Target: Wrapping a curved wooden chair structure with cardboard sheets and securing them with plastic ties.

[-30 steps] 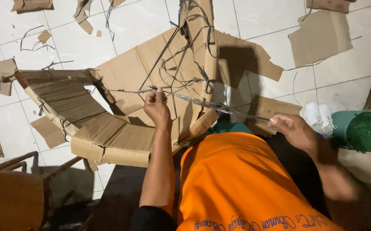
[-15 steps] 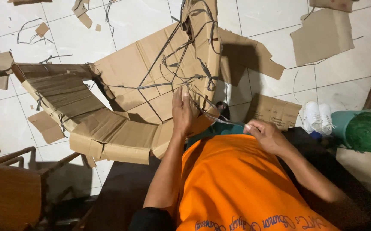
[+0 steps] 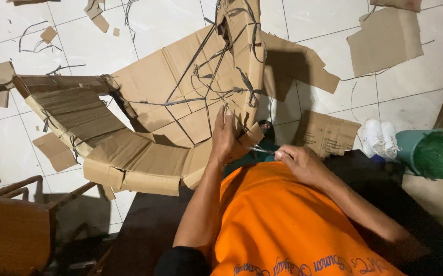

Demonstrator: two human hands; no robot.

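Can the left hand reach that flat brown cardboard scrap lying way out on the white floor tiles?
Probably not as it is: the left hand presses the cardboard frame, and the cardboard scrap lies far beyond the right hand.

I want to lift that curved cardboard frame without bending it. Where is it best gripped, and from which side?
Probably grip the thick folded rim at the near edge of the cardboard frame, coming from the person's side. There the cardboard is doubled into a boxy band, and no strips cross it. The flat panel behind is thin and laced with dark strips. The left hand already rests at this near edge.
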